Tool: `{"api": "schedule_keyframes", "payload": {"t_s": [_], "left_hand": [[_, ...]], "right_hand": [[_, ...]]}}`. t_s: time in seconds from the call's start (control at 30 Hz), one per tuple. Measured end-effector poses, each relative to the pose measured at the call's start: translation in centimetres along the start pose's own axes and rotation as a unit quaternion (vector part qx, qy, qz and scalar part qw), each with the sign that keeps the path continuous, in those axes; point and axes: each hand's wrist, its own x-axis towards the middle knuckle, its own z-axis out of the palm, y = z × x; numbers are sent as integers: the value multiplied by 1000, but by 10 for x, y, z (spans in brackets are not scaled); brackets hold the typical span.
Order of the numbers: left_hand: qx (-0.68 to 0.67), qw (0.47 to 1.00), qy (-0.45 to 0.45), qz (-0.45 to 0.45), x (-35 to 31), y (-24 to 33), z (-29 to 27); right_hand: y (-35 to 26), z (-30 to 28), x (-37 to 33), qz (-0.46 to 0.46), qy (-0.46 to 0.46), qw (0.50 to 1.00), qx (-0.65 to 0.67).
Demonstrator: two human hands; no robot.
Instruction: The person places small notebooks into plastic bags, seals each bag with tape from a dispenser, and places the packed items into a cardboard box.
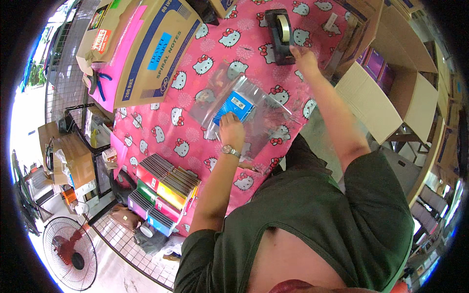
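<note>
A blue notebook (pixel 235 106) lies inside a clear plastic bag (pixel 268 115) on a pink table cover with a cat-face print. My left hand (pixel 231 129), with a metal watch at the wrist, is closed over the notebook's near left corner, fingers bent onto it through the plastic. Farther off to the right stands a black tape dispenser (pixel 281 41) with a roll of tape (pixel 283 28). My right hand (pixel 306 61) reaches its near end, the fingers drawn together against its side. Whether they pinch a strip of tape is too small to tell.
Spiral notebooks (pixel 166 188) stand stacked at the table's near left edge. A large cardboard carton (pixel 156 53) fills the far left. To the right, an open carton (pixel 376 105) holds purple packs (pixel 375 66). A standing fan (pixel 71 254) is on the floor at lower left.
</note>
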Motion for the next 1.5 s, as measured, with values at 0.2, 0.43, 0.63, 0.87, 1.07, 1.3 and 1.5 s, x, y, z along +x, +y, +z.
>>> {"api": "schedule_keyframes", "payload": {"t_s": [0.2, 0.43, 0.63, 0.87, 1.07, 1.3, 1.5], "left_hand": [[83, 997, 6, 9, -11, 7, 2], [1, 999, 19, -41, -19, 8, 6], [-24, 997, 62, -40, -25, 4, 14], [-82, 987, 124, -65, -33, 1, 24], [-52, 997, 59, -16, -44, -8, 2], [-202, 966, 144, -66, -17, -77, -21], [-381, 891, -163, -182, 15, -70, -59]], "right_hand": [[3, 2, -10, 144, -119, 903, 388], [74, 36, -38, 319, -437, 635, 551], [-90, 89, -99, -332, -648, 685, -25], [-80, 125, -117, -449, -611, 602, -250], [-81, 91, -121, -419, -489, 717, -267], [-6, 51, -183, 58, -507, 855, -90], [-86, 1, -221, 327, -412, 803, 279]]}}
